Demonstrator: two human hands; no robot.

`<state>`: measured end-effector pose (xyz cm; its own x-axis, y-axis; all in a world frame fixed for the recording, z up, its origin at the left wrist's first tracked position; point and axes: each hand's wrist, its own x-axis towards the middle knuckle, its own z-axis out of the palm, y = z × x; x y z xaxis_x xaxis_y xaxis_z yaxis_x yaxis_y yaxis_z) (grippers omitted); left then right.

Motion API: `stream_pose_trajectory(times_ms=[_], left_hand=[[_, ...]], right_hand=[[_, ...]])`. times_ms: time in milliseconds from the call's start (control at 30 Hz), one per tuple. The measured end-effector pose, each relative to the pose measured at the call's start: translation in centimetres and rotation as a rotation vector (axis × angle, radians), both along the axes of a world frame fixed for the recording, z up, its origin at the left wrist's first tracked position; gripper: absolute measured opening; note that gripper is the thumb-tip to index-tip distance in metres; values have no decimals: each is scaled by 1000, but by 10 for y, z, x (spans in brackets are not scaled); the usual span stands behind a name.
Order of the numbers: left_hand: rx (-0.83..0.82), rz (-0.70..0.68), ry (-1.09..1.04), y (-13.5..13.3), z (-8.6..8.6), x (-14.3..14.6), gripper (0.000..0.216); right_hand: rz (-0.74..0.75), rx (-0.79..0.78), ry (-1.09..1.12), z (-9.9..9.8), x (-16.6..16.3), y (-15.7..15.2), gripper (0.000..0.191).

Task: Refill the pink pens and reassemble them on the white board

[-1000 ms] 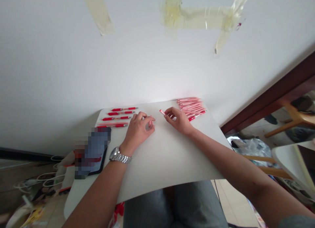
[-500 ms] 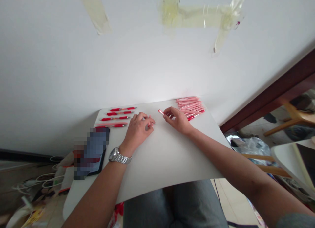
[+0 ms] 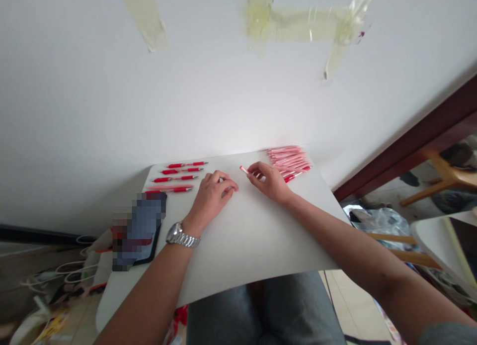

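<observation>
My right hand is closed in a pinch around a slim red-and-white pen part. One end sticks out to the left; the rest lies behind the fingers. Close by on the left, my left hand hovers low over the table with thumb and fingertips pressed together. Whatever may be in that pinch is too small or hidden to tell. Several red click pens lie in a row left of it, the nearest with a thin pink stick alongside. Beyond my right hand is a pile of thin pink sticks, with a red pen at its near edge.
The white table meets a white wall at its back edge. A phone, partly pixelated, lies at the table's left edge. Cables lie on the floor at left. Wooden furniture and a plastic bag are at right.
My left hand has shifted slightly right, towards my right hand, and the gap between its thumb and fingers has narrowed. My right hand stays in place with the pen part.
</observation>
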<state>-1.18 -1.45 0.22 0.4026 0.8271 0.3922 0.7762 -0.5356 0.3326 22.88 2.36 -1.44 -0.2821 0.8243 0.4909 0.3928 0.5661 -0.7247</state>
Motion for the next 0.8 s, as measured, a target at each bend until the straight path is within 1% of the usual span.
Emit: stream_pose_trajectory(times_ms=[333, 600, 700, 800], left_hand=[[-9, -44, 2, -1, 1, 3, 16], [-22, -59, 57, -1, 1, 8, 10], [-17, -77, 13, -2, 2, 10, 11], [-12, -95, -82, -2, 5, 10, 12]], right_hand=[[-6, -2, 3, -1, 0, 0, 18], [-32, -7, -20, 0, -1, 1, 19], [-28, -4, -17, 0, 0, 0, 19], [-24, -8, -11, 0, 0, 0, 18]])
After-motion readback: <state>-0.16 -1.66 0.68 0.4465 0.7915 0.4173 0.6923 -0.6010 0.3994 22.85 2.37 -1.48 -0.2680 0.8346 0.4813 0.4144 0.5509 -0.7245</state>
